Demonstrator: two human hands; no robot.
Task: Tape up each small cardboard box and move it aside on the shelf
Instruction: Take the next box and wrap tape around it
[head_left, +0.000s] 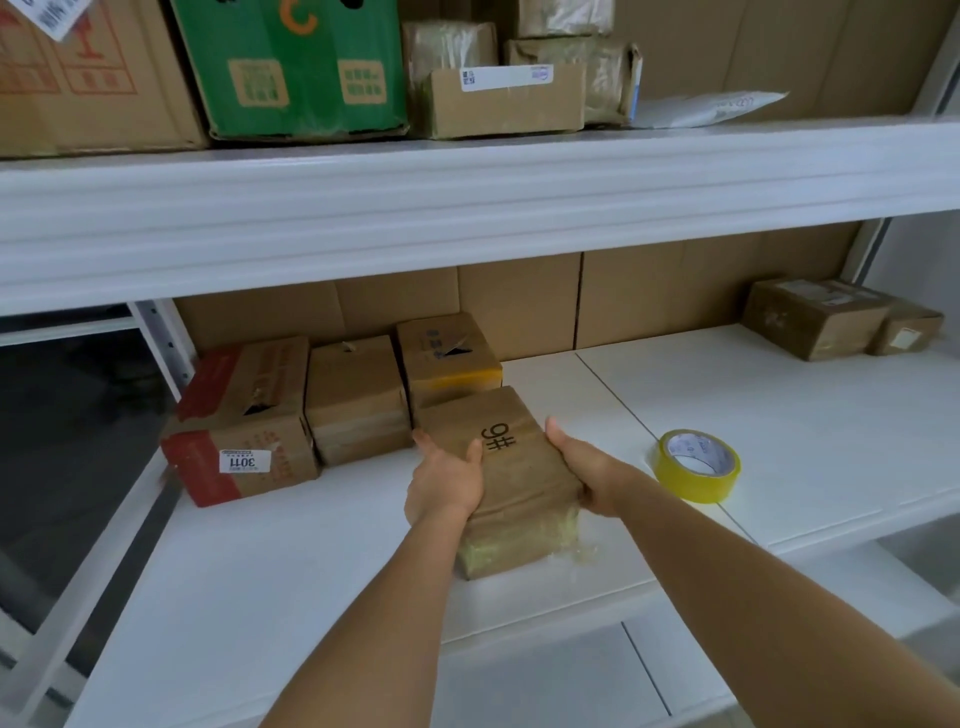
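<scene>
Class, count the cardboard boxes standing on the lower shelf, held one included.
6: held box, three behind it at left, two at far right. Others may be hidden.

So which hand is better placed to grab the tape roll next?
Probably the right hand: the yellow tape roll lies just to its right on the shelf, while the left hand is across the 9# box.

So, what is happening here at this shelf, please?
A person is holding a small cardboard box marked 9# with both hands, the left hand on one side and the right hand on the other. It rests on the white shelf, next to a group of other boxes at the left. A roll of yellow tape lies untouched to the right.
</scene>
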